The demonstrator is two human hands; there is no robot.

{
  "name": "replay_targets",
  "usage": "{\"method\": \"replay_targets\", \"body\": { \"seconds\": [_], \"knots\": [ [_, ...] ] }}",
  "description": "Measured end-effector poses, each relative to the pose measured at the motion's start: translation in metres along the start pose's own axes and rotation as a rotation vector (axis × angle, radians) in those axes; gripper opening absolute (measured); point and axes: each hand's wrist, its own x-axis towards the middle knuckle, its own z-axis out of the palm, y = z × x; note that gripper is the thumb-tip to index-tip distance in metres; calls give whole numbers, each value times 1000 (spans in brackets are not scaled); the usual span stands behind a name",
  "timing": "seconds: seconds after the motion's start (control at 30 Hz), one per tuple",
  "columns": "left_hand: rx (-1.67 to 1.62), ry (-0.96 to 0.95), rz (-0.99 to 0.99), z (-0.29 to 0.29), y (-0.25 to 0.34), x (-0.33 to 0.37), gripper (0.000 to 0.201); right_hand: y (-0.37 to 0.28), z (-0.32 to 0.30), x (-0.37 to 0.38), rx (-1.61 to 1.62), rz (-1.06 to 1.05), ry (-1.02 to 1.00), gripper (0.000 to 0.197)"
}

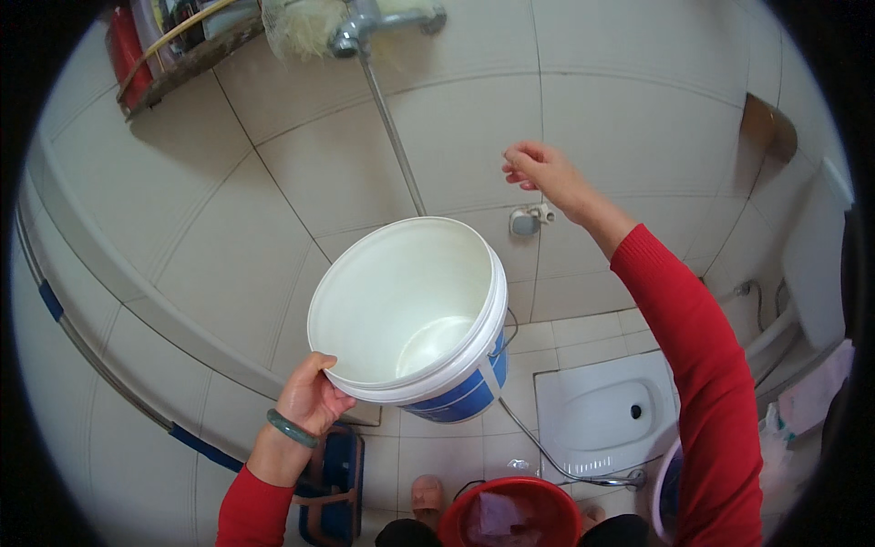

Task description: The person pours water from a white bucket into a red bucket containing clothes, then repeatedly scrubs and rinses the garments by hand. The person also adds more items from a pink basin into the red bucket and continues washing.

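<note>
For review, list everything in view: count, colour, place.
Round plastic bucket: one, white and blue, centre
Round plastic basin: one, red, bottom
Cloth: one, pinkish, in basin
Squat toilet: one, white, right floor
Metal tap: one, silver, top
Metal hose: one, silver, below tap
Curved shelf: one, brown, upper left
Wall box: one, brown, upper right
Cistern: one, white, far right
Slippers: two, pink, bottom
Left hand: one, red sleeve, gripping bucket
Right hand: one, red sleeve, right of bucket

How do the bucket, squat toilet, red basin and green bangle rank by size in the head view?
1. White-and-blue bucket
2. Squat toilet
3. Red basin, visible part only; lower edge cuts it
4. Green bangle
</note>
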Motion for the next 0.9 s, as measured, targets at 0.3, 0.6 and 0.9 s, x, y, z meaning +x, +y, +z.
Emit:
{"method": "replay_targets", "body": {
  "seconds": [0.3, 0.6, 0.9],
  "knots": [
    [8, 77, -111, 62, 99, -29, 32, -193, 17, 87, -313, -520, 165, 29],
    [56, 135, -237, 89, 151, -44, 35, -294, 89, 155, -1149, -906, -16, 21],
    [62, 137, -301, 88, 176, -41, 35, -316, 88, 166, -1324, -643, -227, 14]
  ]
}}
